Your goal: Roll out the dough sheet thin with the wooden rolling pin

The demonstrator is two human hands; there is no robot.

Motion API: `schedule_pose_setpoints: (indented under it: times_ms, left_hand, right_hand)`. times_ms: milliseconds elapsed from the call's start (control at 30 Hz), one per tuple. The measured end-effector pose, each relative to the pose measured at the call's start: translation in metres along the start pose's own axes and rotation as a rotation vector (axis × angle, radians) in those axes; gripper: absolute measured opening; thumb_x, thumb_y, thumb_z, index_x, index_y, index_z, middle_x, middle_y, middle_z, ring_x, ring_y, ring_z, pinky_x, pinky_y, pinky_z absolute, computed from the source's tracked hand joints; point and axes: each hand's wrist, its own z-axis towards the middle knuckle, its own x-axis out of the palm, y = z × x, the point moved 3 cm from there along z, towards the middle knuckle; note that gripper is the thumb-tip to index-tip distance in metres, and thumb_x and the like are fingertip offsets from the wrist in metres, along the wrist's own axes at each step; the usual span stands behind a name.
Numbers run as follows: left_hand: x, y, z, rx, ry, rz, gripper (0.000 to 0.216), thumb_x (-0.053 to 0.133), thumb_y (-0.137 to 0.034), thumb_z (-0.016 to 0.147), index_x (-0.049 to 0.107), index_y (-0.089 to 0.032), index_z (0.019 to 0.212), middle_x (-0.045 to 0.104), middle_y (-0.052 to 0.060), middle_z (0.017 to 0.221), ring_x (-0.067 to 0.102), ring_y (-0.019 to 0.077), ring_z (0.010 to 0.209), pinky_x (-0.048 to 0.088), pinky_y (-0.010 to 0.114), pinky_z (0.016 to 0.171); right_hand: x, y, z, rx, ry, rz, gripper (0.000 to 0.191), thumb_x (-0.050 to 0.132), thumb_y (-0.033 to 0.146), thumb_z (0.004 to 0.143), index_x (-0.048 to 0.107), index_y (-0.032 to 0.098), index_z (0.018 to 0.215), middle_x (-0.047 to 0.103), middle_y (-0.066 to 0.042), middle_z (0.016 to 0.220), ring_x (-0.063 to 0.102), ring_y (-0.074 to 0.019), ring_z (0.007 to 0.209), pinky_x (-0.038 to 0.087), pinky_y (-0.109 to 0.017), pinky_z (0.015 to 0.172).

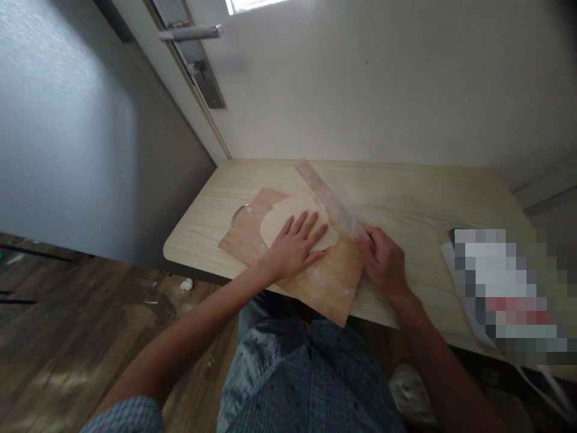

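A flattened, roughly round sheet of dough [279, 218] lies on a wooden cutting board [324, 288] dusted with flour. My left hand [295, 246] rests flat on the dough with its fingers spread. In my right hand [384, 257], the fingers are wrapped round the near end of a long, floury wooden rolling pin [331, 198]. The pin slants away to the far left, along the dough's right edge, and its far end reaches past the board. Whether it touches the dough, I cannot tell.
The board lies at an angle on a pale wood table [428, 198], one corner jutting over the front edge. It has a metal ring handle [238, 213]. A blurred-out item [505, 294] is at the right. Behind stands a white door with a lever handle [192, 32].
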Motion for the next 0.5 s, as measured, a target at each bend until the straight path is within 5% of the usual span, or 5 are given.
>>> schedule_pose_setpoints:
  times_ms: [300, 500]
  left_hand:
    - [-0.009, 0.023, -0.008, 0.087, 0.096, 0.024, 0.059, 0.023, -0.053, 0.09, 0.024, -0.021, 0.14, 0.015, 0.012, 0.149, 0.011, 0.0281, 0.137, 0.016, 0.047, 0.108]
    - [-0.006, 0.009, -0.035, 0.13, 0.133, -0.054, 0.074, 0.02, -0.059, 0.087, 0.016, -0.008, 0.141, 0.011, 0.017, 0.149, 0.003, 0.0257, 0.138, 0.014, 0.044, 0.11]
  right_hand:
    - [0.0, 0.0, 0.001, -0.017, -0.001, 0.006, 0.03, 0.036, 0.042, 0.088, 0.055, 0.018, 0.085, 0.058, -0.005, 0.074, 0.053, -0.017, 0.068, 0.04, -0.03, 0.062]
    - [0.001, -0.001, -0.001, -0.024, 0.004, -0.004, 0.03, 0.037, 0.043, 0.088, 0.055, 0.019, 0.085, 0.058, -0.005, 0.075, 0.053, -0.0177, 0.069, 0.041, -0.031, 0.063]
